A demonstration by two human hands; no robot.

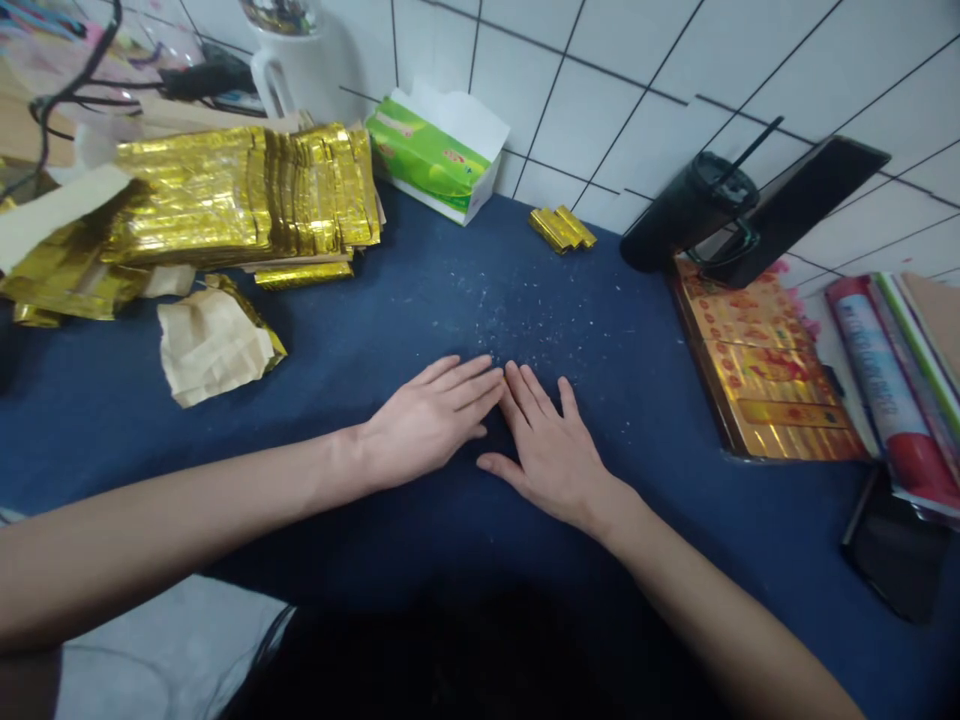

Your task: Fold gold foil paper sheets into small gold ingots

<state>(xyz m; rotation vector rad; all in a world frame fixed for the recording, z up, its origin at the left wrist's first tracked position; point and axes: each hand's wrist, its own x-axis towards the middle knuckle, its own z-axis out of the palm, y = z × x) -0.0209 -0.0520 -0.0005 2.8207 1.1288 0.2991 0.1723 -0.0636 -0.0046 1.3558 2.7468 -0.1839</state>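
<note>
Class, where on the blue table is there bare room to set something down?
One bare patch lies between the crumpled beige sheet and left hand; another beside the orange packet, toward the right hand. Crowded: far left, under gold foil stacks.

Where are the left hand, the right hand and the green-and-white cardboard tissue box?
left hand (pixel 426 418): head view, on the back of the hand
right hand (pixel 556 447): head view, on the back of the hand
green-and-white cardboard tissue box (pixel 429 155): head view, on its printed green face
</note>
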